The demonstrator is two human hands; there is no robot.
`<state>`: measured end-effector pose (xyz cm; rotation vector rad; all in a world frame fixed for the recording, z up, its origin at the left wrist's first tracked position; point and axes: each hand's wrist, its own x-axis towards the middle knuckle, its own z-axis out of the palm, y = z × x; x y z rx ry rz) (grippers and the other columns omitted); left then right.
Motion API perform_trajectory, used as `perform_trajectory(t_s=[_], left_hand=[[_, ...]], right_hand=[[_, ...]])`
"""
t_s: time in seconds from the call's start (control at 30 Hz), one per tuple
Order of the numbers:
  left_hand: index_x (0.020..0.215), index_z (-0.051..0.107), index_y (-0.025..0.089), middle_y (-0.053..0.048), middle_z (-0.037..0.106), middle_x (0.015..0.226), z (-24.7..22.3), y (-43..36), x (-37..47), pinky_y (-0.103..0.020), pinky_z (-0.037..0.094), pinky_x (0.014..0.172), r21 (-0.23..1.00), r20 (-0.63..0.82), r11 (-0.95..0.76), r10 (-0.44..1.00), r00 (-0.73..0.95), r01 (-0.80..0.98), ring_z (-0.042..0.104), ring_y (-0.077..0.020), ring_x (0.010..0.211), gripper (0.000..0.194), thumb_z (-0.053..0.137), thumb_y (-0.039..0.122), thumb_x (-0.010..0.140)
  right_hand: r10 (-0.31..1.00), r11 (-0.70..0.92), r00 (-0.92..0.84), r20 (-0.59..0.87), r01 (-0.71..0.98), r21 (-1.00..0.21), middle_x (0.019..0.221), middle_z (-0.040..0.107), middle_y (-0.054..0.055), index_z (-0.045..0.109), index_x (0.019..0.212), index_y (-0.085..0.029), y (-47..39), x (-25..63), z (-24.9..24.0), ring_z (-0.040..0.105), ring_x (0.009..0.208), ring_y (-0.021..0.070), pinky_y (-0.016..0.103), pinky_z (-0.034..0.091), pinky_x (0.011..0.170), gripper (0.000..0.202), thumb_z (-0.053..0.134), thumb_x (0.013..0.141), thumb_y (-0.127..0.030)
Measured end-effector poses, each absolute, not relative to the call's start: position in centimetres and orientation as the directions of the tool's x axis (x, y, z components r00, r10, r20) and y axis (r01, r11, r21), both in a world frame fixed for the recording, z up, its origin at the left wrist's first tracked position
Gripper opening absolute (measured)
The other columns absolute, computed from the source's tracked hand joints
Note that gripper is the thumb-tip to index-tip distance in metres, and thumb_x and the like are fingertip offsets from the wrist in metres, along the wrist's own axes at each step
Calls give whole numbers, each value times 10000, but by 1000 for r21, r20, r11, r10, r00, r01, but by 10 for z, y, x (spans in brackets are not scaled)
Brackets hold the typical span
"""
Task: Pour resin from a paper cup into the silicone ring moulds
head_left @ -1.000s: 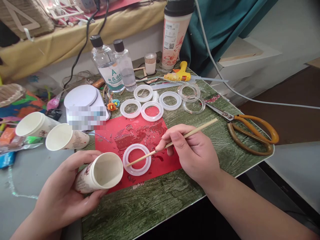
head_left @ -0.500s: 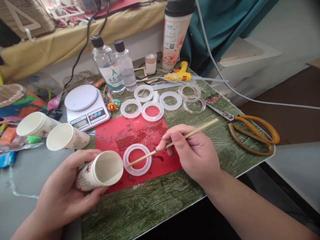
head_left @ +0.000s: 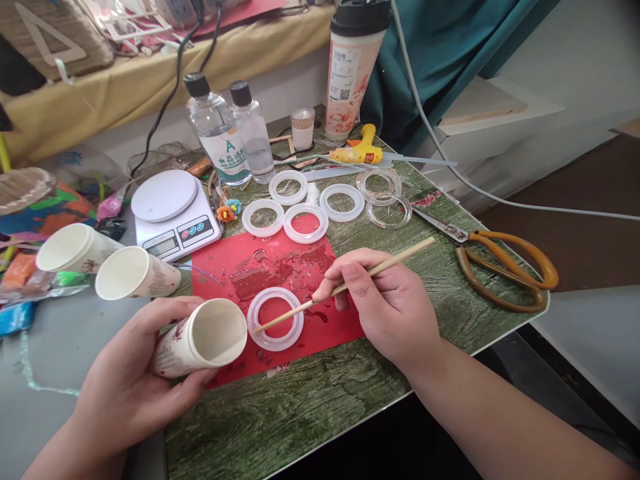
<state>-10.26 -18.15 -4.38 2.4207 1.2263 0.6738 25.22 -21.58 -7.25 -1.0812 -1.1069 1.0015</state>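
Observation:
My left hand (head_left: 135, 373) is wrapped round a printed paper cup (head_left: 173, 350), tilted with its mouth toward the right. In my right hand (head_left: 385, 303) is a thin wooden stick (head_left: 403, 257), held like a pen. The stick's lower tip rests on or just over the left side of a ring-shaped silicone mold (head_left: 299, 313); whether it touches I cannot tell. That mold lies on a red sheet (head_left: 220, 267) marked with wet, glossy patches. Beyond it sit several more white ring molds (head_left: 306, 238) and two clear rings (head_left: 387, 223).
Two paper cups (head_left: 160, 275) and a kitchen scale (head_left: 200, 207) stand at left. Behind are two clear bottles (head_left: 220, 157), a yellow glue gun (head_left: 367, 148) and a tall drink cup (head_left: 345, 87). Scissors (head_left: 510, 260) lie at the table's right edge, below a grey cable (head_left: 435, 140).
Almost nothing differs. The view has shifted very slightly; both hands, the paper cup and the stick keep their places.

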Motion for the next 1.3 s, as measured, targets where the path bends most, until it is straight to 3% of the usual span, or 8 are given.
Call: perform_trajectory(t_s=[0.27,0.47,0.7,1.07,1.3], left_hand=[[1416,719,300,-66,871,1208,-36,-180,-96,-363,726,869,506,271,-582,808,524,636,870,-277,996,478,868,308,962],[1427,715,295,-67,867,1207,-37,-181,-95,-369,722,872,510,252,-561,822,510,652,865,-270,984,473,862,345,979],[1419,722,322,-57,882,1222,-32,-181,-90,-346,737,886,506,285,-591,802,525,628,883,-269,1024,468,864,327,973],[1412,758,361,-67,890,1225,-40,-183,-98,-424,746,890,569,222,-498,859,461,654,880,-322,989,514,908,381,921],[1422,764,353,-80,895,1249,-44,-184,-103,-433,750,916,588,186,-469,872,453,660,892,-340,1024,537,921,398,910]], right_hand=[[974,164,169,149,-80,-983,839,893,38,826,1010,-259,-215,253,-71,717,624,162,298,588,589,406,749,1209,-605],[972,167,174,158,-40,-985,831,888,39,824,1006,-259,-215,252,-70,721,623,168,316,620,622,447,751,1194,-659],[969,182,177,171,-48,-982,856,910,38,831,1011,-267,-215,253,-72,819,741,187,300,603,629,378,748,1222,-570],[970,177,173,169,-35,-984,852,916,34,828,998,-271,-215,253,-69,723,609,165,312,599,591,407,743,1214,-605],[968,191,172,184,-24,-981,847,914,30,835,1001,-272,-215,253,-68,775,654,172,303,626,619,395,740,1220,-587]])
